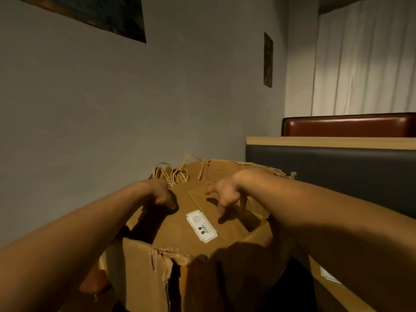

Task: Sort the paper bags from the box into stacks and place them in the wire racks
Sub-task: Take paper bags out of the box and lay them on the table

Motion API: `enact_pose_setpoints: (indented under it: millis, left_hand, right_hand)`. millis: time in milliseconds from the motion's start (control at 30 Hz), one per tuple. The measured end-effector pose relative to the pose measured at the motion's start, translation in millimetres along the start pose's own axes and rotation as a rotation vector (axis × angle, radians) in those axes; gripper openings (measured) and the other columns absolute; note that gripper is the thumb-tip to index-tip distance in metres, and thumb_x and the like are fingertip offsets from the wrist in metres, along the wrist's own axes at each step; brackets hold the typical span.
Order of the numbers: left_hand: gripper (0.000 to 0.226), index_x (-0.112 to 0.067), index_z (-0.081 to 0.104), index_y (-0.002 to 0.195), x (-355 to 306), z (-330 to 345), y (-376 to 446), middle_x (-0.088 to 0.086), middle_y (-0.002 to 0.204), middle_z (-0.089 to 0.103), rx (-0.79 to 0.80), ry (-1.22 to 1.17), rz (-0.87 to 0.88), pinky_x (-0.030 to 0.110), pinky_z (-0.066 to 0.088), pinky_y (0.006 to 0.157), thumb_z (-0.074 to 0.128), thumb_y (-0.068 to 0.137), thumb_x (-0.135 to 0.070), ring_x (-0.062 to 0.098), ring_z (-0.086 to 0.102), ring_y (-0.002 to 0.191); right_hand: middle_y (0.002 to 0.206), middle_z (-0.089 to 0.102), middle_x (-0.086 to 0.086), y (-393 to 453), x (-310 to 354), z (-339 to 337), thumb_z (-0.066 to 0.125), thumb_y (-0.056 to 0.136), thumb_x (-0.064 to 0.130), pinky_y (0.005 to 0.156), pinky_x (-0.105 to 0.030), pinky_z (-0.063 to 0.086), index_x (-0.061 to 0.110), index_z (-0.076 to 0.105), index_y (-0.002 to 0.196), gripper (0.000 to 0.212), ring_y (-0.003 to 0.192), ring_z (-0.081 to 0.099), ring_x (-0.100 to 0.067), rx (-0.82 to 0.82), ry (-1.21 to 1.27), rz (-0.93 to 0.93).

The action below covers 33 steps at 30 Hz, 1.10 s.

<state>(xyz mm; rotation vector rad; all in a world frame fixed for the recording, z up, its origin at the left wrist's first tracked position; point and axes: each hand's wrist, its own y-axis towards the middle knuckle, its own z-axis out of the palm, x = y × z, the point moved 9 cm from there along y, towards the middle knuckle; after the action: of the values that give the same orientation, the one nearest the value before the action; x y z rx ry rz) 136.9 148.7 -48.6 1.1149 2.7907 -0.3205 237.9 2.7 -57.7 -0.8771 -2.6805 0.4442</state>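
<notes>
A plain grey wall (112,109) and a dark padded booth back (326,172) stood behind a torn brown cardboard box (146,266). Inside it lay flat brown paper bags (193,206) with cord handles (173,174) bunched at the far end, their long axis running away from the person. The left hand (161,194) gripped the top bags' far-left edge, fingers curled. The right hand (225,192) rested on them, fingers loosely spread, nearer the middle.

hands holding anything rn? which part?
Left hand grips the top paper bag at its left edge, near the handles. Right hand only rests fingertips on the bag's face, inside the box.
</notes>
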Motion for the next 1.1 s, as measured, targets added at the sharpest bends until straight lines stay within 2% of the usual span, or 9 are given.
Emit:
enact_pose_setpoints:
  millis: [200,333,467,567,700,800,900,1000,1100]
  left_hand:
    - [0.035,-0.011,0.067,0.11,-7,21,4,0.006,0.11,0.065,0.087,-0.045,0.132,0.03,0.049,0.083,0.076,0.08,-0.025,0.02,0.06,0.099]
    - [0.032,-0.017,0.069,0.111,-14,40,-4,0.002,0.117,0.065,0.212,0.02,0.175,0.034,0.045,0.098,0.075,0.081,-0.028,0.022,0.057,0.113]
    - [0.062,-0.011,0.05,0.131,-6,11,8,0.011,0.128,0.052,-0.056,-0.021,0.109,0.036,0.052,0.093,0.078,0.076,-0.02,0.029,0.055,0.115]
    - [0.079,-0.019,0.038,0.139,-2,7,13,0.012,0.133,0.042,-0.105,0.105,0.083,0.041,0.05,0.098,0.08,0.072,-0.023,0.032,0.048,0.119]
    - [0.072,-0.016,0.041,0.134,2,-7,13,0.008,0.116,0.053,-0.192,-0.089,0.052,0.031,0.051,0.082,0.079,0.072,-0.014,0.026,0.054,0.105]
    - [0.051,-0.013,0.047,0.113,7,-14,11,0.006,0.096,0.055,-0.226,-0.391,0.053,0.03,0.05,0.072,0.079,0.073,-0.009,0.022,0.056,0.089]
    - [0.019,-0.001,0.058,0.084,9,-14,5,0.017,0.082,0.062,-0.18,-0.63,0.132,0.033,0.055,0.066,0.073,0.073,0.004,0.025,0.062,0.073]
    - [0.007,0.008,0.064,0.088,27,-5,-4,0.016,0.066,0.069,-0.022,-0.868,0.022,0.027,0.056,0.048,0.065,0.082,0.006,0.021,0.068,0.053]
    - [0.011,-0.003,0.065,0.099,18,23,-13,0.01,0.078,0.072,0.275,-0.769,0.003,0.026,0.056,0.06,0.062,0.088,-0.004,0.016,0.069,0.066]
  right_hand:
    - [0.161,0.024,-0.005,39,0,13,0.077,0.083,0.017,0.112,-0.047,0.037,0.036,0.01,0.156,0.101,0.142,0.033,-0.032,-0.069,-0.072,-0.126]
    - [0.162,0.021,-0.005,47,2,27,0.079,0.08,0.022,0.115,-0.051,0.032,0.039,0.009,0.155,0.104,0.144,0.029,-0.032,0.018,-0.202,-0.136]
    - [0.159,0.025,-0.009,44,0,41,0.081,0.079,0.024,0.113,-0.053,0.034,0.041,0.008,0.155,0.107,0.141,0.032,-0.035,0.084,-0.33,-0.144]
    - [0.159,0.026,-0.005,42,6,41,0.081,0.078,0.024,0.114,-0.052,0.032,0.037,0.009,0.156,0.106,0.143,0.031,-0.032,0.05,-0.37,-0.213]
    - [0.162,0.02,0.001,46,24,41,0.083,0.074,0.024,0.114,-0.051,0.034,0.038,0.011,0.155,0.109,0.145,0.028,-0.029,0.006,-0.352,-0.309]
    - [0.16,0.024,0.002,47,48,33,0.083,0.074,0.02,0.112,-0.052,0.036,0.032,0.015,0.155,0.107,0.143,0.031,-0.028,-0.017,-0.37,-0.392]
    - [0.152,0.035,-0.001,47,67,30,0.084,0.072,0.019,0.11,-0.052,0.037,0.027,0.025,0.153,0.101,0.138,0.037,-0.028,-0.009,-0.43,-0.429]
    - [0.14,0.041,0.0,49,70,31,0.086,0.07,0.025,0.107,-0.051,0.039,0.027,0.037,0.144,0.089,0.132,0.039,-0.026,-0.008,-0.483,-0.418]
    - [0.126,0.043,0.001,42,71,15,0.085,0.071,0.034,0.094,-0.043,0.041,0.03,0.048,0.123,0.064,0.119,0.037,-0.021,-0.088,-0.497,-0.426]
